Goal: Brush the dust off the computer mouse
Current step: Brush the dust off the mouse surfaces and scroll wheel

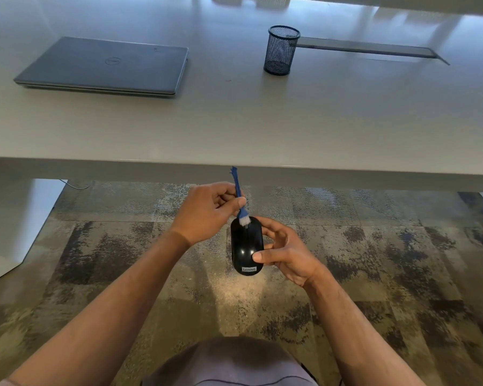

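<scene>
A glossy black computer mouse with a small label at its near end is held in the air below the desk's front edge. My right hand grips it from the right side, thumb across its near top. My left hand pinches the handle of a small blue brush between thumb and fingers. The brush's pale bristles touch the far end of the mouse.
A pale desk spans the upper view, bearing a closed grey laptop at the left and a black mesh pen cup at the centre right. Behind the cup lies a flat grey slot. Patterned carpet lies below.
</scene>
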The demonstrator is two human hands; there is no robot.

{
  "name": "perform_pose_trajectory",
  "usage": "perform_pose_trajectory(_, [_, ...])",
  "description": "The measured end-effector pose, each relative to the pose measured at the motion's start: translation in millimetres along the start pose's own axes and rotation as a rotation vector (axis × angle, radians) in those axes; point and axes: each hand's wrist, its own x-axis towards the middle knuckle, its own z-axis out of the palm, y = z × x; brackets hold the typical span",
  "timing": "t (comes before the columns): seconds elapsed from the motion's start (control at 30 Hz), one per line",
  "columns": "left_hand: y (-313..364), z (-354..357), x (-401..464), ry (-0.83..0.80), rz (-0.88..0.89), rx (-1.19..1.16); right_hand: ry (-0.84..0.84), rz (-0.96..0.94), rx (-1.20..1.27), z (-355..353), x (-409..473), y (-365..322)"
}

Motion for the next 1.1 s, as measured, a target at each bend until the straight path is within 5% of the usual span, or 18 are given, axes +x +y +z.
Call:
perform_pose_trajectory(0.77, [-4.9, 5.3, 6.7, -0.051, 0.156, 0.291, 0.000, -0.002, -0.009, -3.5, -3.0, 0.6])
perform_pose_trajectory(0.97, [3.0, 6.0, 4.7, -0.008, 0.100, 0.026, 0.003, -0.005, 0.001, -3.8, -2.1, -0.3])
perform_pose_trajectory(1.1, [-3.4, 9.3, 7.4, -0.052, 0.094, 0.120, -0.004, 0.002, -0.006, -2.4, -0.6, -1.2])
